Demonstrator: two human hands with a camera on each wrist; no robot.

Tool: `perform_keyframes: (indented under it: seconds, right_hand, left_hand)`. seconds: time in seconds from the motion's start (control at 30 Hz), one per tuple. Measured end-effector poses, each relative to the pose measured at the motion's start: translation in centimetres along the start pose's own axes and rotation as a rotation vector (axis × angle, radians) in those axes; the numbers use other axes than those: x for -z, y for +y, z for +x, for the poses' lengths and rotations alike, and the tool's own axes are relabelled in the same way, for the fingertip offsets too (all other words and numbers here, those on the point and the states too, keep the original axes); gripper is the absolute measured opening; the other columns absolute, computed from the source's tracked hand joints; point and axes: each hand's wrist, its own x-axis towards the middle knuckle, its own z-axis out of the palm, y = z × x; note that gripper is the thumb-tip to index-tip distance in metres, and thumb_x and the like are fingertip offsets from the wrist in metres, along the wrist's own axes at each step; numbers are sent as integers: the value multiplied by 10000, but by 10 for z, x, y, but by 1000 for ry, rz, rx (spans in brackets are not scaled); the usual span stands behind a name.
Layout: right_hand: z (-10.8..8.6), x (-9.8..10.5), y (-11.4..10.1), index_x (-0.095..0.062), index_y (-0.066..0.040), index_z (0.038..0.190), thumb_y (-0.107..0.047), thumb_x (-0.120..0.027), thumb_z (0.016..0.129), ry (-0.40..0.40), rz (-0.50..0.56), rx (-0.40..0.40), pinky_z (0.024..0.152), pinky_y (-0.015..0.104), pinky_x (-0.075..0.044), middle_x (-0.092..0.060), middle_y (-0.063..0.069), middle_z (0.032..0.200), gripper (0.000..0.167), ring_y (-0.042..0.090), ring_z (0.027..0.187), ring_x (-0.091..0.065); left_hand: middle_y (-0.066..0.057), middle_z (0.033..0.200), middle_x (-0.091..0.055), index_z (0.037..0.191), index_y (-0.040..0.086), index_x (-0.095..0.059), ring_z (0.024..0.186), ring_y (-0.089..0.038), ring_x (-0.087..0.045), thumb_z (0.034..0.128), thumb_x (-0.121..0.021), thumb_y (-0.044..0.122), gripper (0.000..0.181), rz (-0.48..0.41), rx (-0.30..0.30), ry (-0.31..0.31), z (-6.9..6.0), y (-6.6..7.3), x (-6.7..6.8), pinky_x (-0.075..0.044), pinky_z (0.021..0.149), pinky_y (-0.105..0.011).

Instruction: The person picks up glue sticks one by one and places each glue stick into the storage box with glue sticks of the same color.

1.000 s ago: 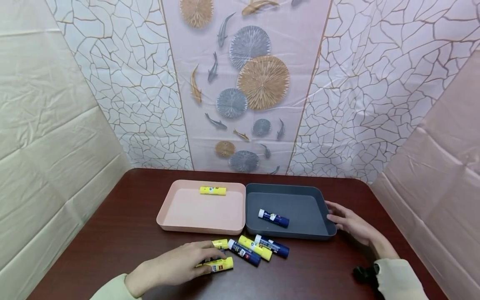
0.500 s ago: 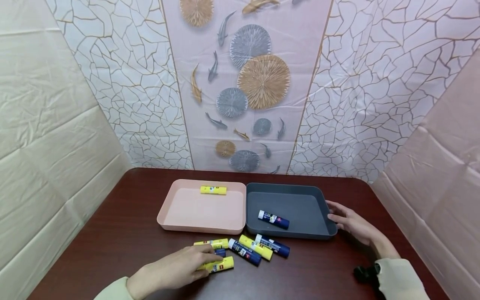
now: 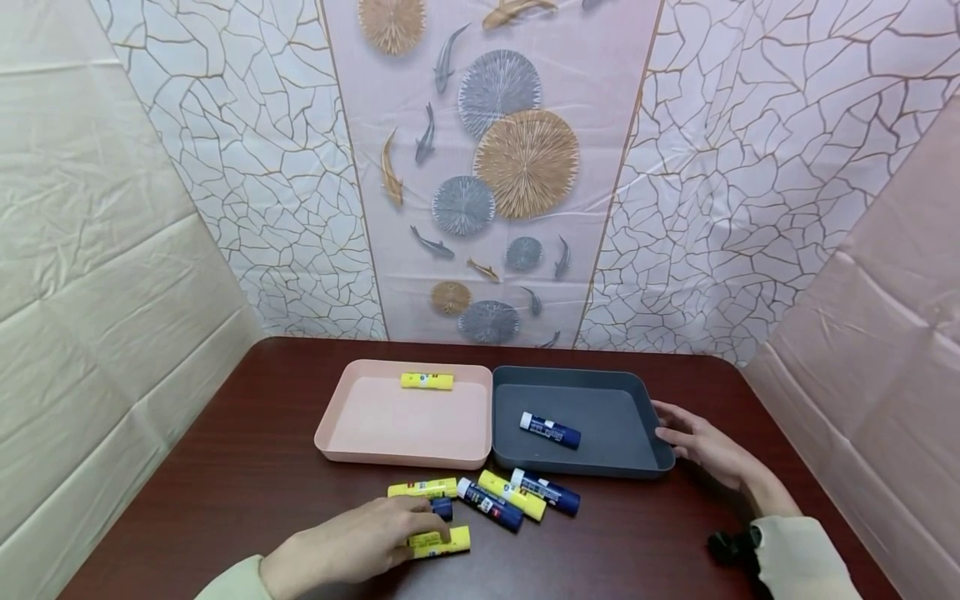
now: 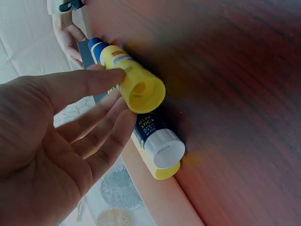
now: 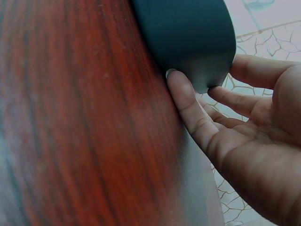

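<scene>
Left hand [image 3: 363, 536] pinches a yellow glue stick [image 4: 146, 87] (round, hollow-ended) — loose-fingered right hand [image 3: 707, 448] touches slate tray [image 3: 611, 417].

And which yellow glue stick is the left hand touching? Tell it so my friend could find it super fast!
On the dark red table, find the pink tray. Below it in the head view, the person's left hand pinches a yellow glue stick. It's closer to the person than the other two yellow sticks outside the tray.
</scene>
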Motion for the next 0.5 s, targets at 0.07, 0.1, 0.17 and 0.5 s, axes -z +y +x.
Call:
perform_keyframes:
  seconds: [0.07,0.1,0.17,0.5]
  right_hand:
    - [0,0,0,-155,-34,1658,-243,-564,1086,-4,-3,2,950,267,-526,-234,317,1613,734,426,1373,-429]
    - [0,0,1,-152,-30,1657,-241,-562,1086,-6,-5,6,950,270,-526,-235,321,1610,734,426,1371,-429]
    - [1,1,1,-147,-25,1657,-240,-559,1088,-11,-8,11,949,272,-526,-237,326,1606,735,426,1370,-431]
    - [1,2,2,-175,-38,1656,-240,-571,1082,13,-7,-5,942,273,-533,-316,299,1556,726,393,1337,-467]
  left_hand:
    - [147,1173,-630,1285,291,-709,1041,9,-568,907,-778,8,478,-2,-12,-3,0,0,-1,-539,887,-278]
    - [148,1175,-631,1294,287,-704,1036,9,-569,908,-777,11,480,-3,-18,-1,1,0,-1,-539,884,-273]
    - [142,1176,-627,1317,273,-693,1010,15,-562,907,-777,16,491,-3,-26,0,2,0,-2,-538,865,-256]
    - [135,1205,-627,1362,255,-672,995,19,-564,916,-780,46,505,-33,-34,-34,3,-3,-5,-534,827,-232]
